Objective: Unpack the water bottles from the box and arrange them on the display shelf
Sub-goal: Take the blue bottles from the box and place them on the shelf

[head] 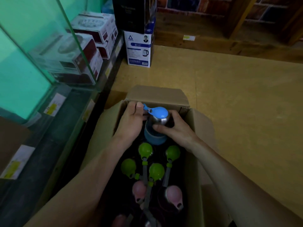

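Reaches into box (155,94), clasps upright blue-lidded steel bottle (159,119) with curled left hand (131,123) and right hand (177,128)

yellow floor (229,99) under open cardboard box (195,145), stacked kettle boxes (139,49) against glass shelf (49,46)

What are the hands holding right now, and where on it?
Both hold the blue-capped bottle. The left hand holds it at the blue cap loop, and the right hand grips the steel shoulder.
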Demonstrator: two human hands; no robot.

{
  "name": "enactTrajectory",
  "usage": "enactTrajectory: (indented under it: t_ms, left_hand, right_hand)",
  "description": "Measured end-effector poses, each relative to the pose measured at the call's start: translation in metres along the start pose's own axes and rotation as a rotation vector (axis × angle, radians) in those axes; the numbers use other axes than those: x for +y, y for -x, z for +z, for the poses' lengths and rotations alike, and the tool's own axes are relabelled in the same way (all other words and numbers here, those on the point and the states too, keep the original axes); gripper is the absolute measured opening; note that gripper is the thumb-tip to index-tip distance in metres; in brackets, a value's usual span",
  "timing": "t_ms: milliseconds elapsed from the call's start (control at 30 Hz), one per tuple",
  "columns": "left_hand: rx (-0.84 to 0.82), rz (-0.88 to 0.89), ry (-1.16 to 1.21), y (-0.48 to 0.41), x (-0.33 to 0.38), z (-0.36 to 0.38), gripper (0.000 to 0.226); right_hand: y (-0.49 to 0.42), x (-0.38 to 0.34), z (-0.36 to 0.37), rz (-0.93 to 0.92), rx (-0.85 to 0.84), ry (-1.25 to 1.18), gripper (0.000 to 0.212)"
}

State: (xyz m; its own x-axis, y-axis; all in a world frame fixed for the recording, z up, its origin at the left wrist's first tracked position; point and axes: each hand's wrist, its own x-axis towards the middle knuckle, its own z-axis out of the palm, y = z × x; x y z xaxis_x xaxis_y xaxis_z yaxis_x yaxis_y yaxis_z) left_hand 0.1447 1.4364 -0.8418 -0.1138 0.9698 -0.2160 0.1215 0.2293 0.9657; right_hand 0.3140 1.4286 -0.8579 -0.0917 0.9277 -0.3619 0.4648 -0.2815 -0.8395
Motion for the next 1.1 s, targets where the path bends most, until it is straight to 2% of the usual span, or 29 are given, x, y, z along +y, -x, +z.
enactTrajectory:
  t_ms: [133,200,367,467,533,600,767,833,900,967,1100]
  left_hand:
    - [0.000,-0.025,0.087,0.001,0.008,-0.006,0.038]
    - [-0.025,-0.061,0.116,0.004,0.010,-0.007,0.039]
    - [-0.057,0.035,-0.067,0.016,0.003,-0.007,0.037]
    - [-0.070,0.102,-0.195,0.025,0.003,-0.008,0.026]
    - [-0.120,0.134,-0.211,0.031,0.005,-0.009,0.023]
    - [-0.205,0.147,-0.218,0.039,0.008,-0.010,0.030]
    - [-0.349,-0.129,-0.003,0.059,0.026,-0.007,0.038]
    - [-0.388,-0.215,0.055,0.065,0.032,-0.004,0.045]
    - [-0.400,-0.246,0.077,0.067,0.033,-0.002,0.051]
    - [-0.399,-0.250,0.087,0.067,0.031,-0.004,0.054]
    - [-0.376,-0.245,0.138,0.068,0.029,-0.012,0.051]
  right_hand:
    - [0.007,-0.006,-0.005,-0.064,0.046,-0.123,0.046]
    - [0.009,-0.008,-0.006,-0.067,0.048,-0.244,0.043]
    - [0.016,-0.019,-0.006,-0.031,0.035,-0.447,0.041]
    - [0.021,-0.025,-0.005,0.003,0.042,-0.523,0.039]
    - [0.023,-0.026,-0.003,0.029,0.062,-0.585,0.040]
    - [0.024,-0.028,-0.002,0.059,0.068,-0.628,0.046]
    - [0.025,-0.028,-0.003,0.151,0.034,-0.655,0.080]
    - [0.028,-0.029,-0.001,0.180,0.023,-0.649,0.085]
    - [0.032,-0.031,0.001,0.188,-0.008,-0.633,0.081]
    - [0.038,-0.034,0.001,0.163,-0.050,-0.623,0.065]
    - [0.053,-0.036,-0.006,0.150,-0.210,-0.554,0.049]
